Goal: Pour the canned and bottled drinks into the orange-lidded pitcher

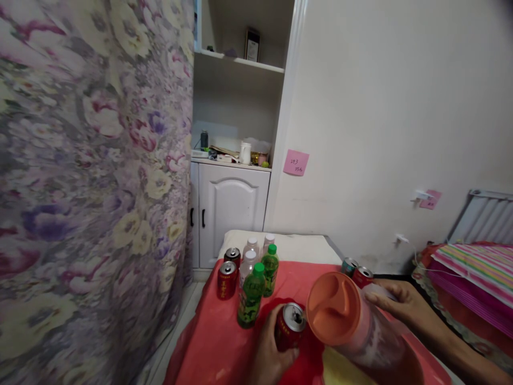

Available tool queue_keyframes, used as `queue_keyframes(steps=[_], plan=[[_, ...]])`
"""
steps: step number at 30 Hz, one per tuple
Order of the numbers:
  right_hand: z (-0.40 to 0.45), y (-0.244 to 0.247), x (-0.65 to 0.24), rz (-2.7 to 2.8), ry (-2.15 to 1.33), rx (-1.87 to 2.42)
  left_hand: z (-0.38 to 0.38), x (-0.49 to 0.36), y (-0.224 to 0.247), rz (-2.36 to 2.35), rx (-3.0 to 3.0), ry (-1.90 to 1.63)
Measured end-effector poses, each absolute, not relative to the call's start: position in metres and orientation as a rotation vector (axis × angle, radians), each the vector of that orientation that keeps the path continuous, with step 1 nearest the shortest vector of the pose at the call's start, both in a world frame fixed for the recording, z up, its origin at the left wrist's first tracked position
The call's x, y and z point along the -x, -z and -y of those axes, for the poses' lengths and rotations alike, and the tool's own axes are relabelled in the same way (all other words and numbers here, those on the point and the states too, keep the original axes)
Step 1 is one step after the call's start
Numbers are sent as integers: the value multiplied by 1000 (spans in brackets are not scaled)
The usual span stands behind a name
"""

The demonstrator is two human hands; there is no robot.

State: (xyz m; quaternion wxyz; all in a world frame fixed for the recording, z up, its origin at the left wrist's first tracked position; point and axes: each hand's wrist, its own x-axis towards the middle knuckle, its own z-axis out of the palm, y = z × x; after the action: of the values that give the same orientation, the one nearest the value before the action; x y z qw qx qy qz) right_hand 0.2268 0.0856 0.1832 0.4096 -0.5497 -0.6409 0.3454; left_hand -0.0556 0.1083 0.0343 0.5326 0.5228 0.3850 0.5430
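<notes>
My left hand [270, 350] is wrapped round a red can [289, 327] with an opened top, near the front of the red-covered table [200, 345]. Just right of the can, a large pitcher [379, 342] with an orange lid [334, 308] is tilted toward it, its lid close to the can's top. My right hand [395, 300] is closed on the pitcher's handle at the far side. Whether liquid runs between the two cannot be made out. A yellow cloth [340, 368] lies partly under the pitcher.
Left of centre stand green bottles [251, 297], clear bottles with white caps [248, 266], a red can [227, 279] and a dark can [232, 256]. Behind the pitcher are a teal can [349, 266] and another red can [363, 276]. A floral curtain [96, 160] hangs left.
</notes>
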Motion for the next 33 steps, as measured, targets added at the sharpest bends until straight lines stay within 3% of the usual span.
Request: queue_keyframes(steps=[33], plan=[[-86,-186,-226,1654,-865,1401,-106,55,-38,-973,-1306,-1246]])
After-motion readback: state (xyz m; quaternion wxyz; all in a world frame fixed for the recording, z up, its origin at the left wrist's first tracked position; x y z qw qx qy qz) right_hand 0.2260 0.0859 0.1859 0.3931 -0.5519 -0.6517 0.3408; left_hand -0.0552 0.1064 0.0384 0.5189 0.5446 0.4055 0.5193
